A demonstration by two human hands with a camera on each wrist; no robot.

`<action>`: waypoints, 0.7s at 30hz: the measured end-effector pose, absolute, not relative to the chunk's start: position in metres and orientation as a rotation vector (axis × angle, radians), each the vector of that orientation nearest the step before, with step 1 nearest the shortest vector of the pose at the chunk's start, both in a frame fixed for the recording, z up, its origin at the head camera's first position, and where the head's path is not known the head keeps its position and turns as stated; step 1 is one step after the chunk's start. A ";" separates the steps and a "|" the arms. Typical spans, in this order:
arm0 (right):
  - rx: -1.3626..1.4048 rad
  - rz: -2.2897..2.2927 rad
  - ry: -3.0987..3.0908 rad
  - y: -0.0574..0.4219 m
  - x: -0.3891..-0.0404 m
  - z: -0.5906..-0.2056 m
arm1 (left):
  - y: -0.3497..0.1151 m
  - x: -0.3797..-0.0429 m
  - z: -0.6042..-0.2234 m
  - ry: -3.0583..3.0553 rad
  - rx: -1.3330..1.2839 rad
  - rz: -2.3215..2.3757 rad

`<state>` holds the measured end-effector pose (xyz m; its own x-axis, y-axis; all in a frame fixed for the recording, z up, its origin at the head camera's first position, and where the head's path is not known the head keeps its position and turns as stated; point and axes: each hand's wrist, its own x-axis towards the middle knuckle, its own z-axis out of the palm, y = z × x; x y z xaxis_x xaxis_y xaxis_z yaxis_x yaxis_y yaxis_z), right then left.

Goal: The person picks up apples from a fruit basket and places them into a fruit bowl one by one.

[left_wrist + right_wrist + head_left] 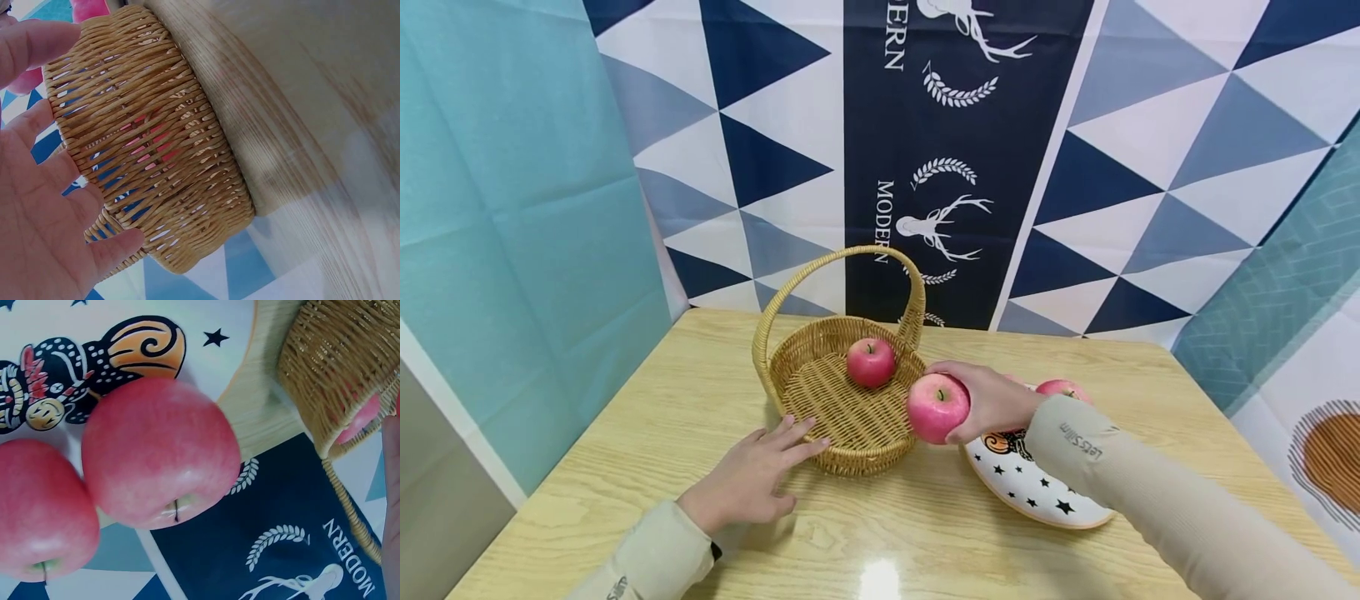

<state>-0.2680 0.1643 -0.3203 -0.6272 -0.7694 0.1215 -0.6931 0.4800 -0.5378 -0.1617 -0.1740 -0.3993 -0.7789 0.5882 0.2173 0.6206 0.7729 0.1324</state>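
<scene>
My right hand [992, 400] grips a pink-red apple [936, 410] by its side, just off the right rim of a round wicker basket [820, 396]. Another apple [871, 363] sits inside the basket, towards the back right. At the basket's front left rim rests my left hand [748, 479], its fingers spread. The left wrist view shows those fingertips along the woven wall [144, 119]. On a white plate [1060, 504] to the right, partly behind my right forearm, lie two apples, a nearer-looking one [159, 453] and its neighbour [40, 509].
A tall arched handle [797, 279] rises over the basket. The plate carries black stars and a cartoon print [62, 375]. Everything stands on a light wooden table [655, 417], with a patterned cloth [955, 167] hanging behind it.
</scene>
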 end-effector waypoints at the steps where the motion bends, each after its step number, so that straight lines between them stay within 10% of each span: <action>1: -1.282 -0.845 2.587 0.166 -0.268 -0.320 | -0.174 -0.162 -0.399 -2.800 -0.961 -0.296; 21: -1.088 -0.824 2.654 0.223 -0.258 -0.326 | -0.172 -0.161 -0.401 -2.799 -0.951 -0.320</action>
